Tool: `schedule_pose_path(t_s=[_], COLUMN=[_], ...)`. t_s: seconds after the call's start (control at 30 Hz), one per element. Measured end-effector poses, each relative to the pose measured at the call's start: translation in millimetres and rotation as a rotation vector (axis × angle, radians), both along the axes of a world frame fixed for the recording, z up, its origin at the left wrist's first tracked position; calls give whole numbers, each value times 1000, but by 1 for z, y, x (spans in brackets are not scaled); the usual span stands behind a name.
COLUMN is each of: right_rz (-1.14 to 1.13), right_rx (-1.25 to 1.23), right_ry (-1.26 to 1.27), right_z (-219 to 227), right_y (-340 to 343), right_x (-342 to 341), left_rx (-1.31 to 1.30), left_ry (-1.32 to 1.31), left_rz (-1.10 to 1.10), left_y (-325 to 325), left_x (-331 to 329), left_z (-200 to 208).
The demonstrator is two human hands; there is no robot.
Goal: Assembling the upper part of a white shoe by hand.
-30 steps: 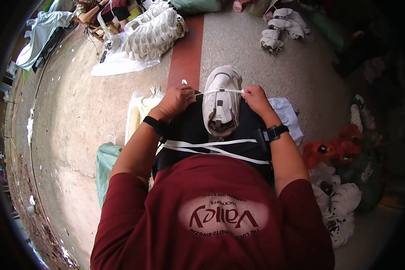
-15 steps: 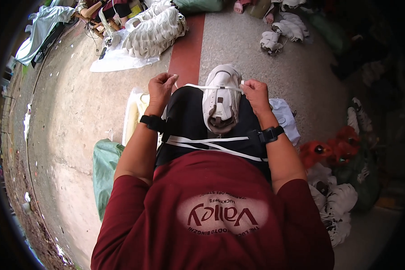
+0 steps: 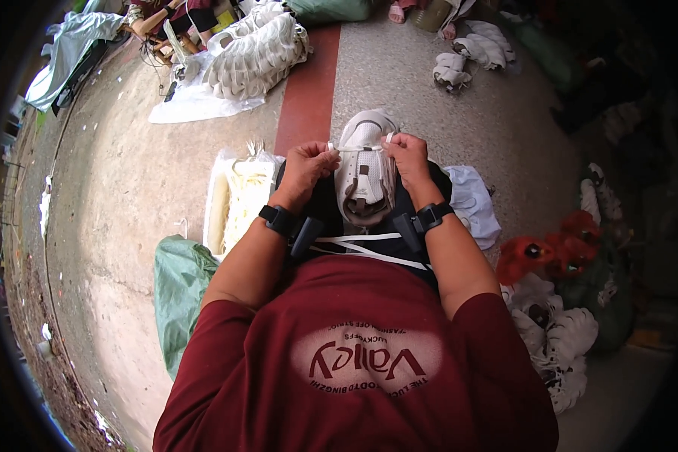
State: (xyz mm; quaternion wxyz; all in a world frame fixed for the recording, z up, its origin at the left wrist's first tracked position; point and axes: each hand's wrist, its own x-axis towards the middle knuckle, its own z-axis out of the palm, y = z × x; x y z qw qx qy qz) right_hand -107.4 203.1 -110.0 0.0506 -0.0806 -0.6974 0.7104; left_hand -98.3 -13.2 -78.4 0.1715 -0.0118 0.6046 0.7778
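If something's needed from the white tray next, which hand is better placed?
Probably the left hand: the white tray is on that side and nearer, while the right hand is across the shoe. Both appear to pinch the white lace, though.

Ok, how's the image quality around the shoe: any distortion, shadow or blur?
Head view: strong fisheye, black rim, left ground lines bowed; head view: pale concrete bright at left, far right in deep shadow; head view: shoe evenly lit, its mesh readable, without obvious glare; head view: the white lace shows, but its fine detail is too small to judge.
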Motion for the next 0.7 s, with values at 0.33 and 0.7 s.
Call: schedule_pose_path(t_s=[0.33, 0.7], right_rz=[-53, -188], right_rx=[809, 953], right_ry=[237, 150], right_z=[-8, -4], right_y=[-5, -22], right_x=[-10, -12], left_rx=[-105, -106], left_ry=[84, 114], left_rz=[-28, -158], left_y=[1, 22], left_x=[0, 5], left_z=[-4, 2])
